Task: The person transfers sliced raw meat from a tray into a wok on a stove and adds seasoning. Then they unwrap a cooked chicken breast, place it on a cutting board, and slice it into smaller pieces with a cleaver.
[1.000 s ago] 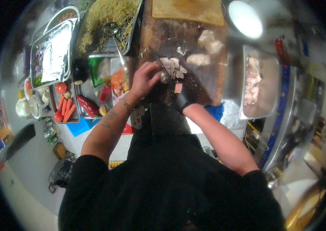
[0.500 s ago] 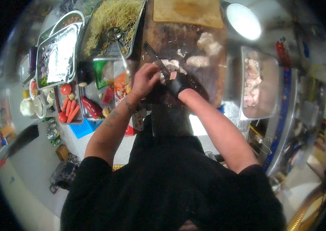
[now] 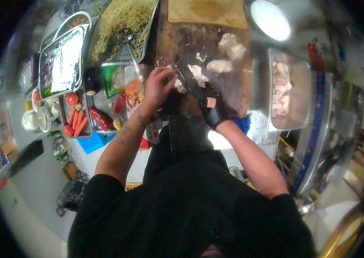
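Note:
My right hand (image 3: 213,115), in a black glove, is closed on the handle of a knife (image 3: 189,80). Its dark broad blade points away and to the left, over pale sliced meat (image 3: 198,75) on the dark wooden cutting board (image 3: 186,41). Bare and with curled fingers, my left hand (image 3: 160,84) is left of the blade at the meat's edge; whether anything is between its fingertips is hidden. Farther right on the board are two uncut chunks of pale meat, a larger chunk (image 3: 232,47) and a smaller chunk (image 3: 219,66).
A yellowish board (image 3: 207,12) lies at the far end. Right stands a metal tray (image 3: 302,92) with pale meat pieces. Left are a pan of bean sprouts (image 3: 124,28) with a ladle (image 3: 135,62), a foil-covered tray (image 3: 68,60) and carrots (image 3: 78,120) with tomatoes.
My right hand has drawn back toward me and right with the knife, now more plainly in view. My left hand has shifted slightly left. More of the sliced meat shows.

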Action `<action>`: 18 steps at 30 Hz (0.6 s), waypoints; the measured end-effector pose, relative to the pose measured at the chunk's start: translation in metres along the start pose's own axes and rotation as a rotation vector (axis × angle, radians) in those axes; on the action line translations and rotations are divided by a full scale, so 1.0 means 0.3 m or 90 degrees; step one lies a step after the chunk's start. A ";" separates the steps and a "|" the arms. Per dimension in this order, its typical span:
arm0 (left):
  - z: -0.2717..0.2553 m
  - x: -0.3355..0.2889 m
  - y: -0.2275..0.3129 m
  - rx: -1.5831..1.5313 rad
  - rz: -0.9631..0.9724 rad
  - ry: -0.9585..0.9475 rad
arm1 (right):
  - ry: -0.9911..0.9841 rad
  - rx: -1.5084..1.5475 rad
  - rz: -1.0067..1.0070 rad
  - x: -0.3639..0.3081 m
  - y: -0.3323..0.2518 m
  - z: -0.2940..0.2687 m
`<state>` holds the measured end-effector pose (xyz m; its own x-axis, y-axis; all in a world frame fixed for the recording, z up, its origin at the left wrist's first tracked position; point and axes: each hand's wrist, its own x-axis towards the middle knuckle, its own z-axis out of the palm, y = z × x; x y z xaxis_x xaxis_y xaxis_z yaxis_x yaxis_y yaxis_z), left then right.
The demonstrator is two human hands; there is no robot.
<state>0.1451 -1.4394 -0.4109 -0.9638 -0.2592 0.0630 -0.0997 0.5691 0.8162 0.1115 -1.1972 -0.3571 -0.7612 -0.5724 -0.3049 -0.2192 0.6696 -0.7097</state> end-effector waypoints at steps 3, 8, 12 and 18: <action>-0.012 0.009 -0.008 -0.052 -0.018 -0.027 | -0.058 -0.016 0.028 0.010 -0.010 -0.012; -0.035 0.044 -0.024 -0.044 0.016 -0.086 | 0.079 -0.037 -0.130 0.025 -0.010 -0.005; -0.022 0.071 -0.015 -0.045 0.087 -0.013 | 0.024 -0.025 -0.059 0.027 -0.008 0.004; -0.023 0.113 -0.035 0.023 0.047 -0.102 | -0.124 0.018 0.018 0.016 -0.023 -0.036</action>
<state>0.1151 -1.4596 -0.4133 -0.9956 -0.0890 0.0278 -0.0324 0.6101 0.7917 0.1028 -1.1995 -0.3468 -0.6333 -0.6365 -0.4402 -0.1807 0.6748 -0.7156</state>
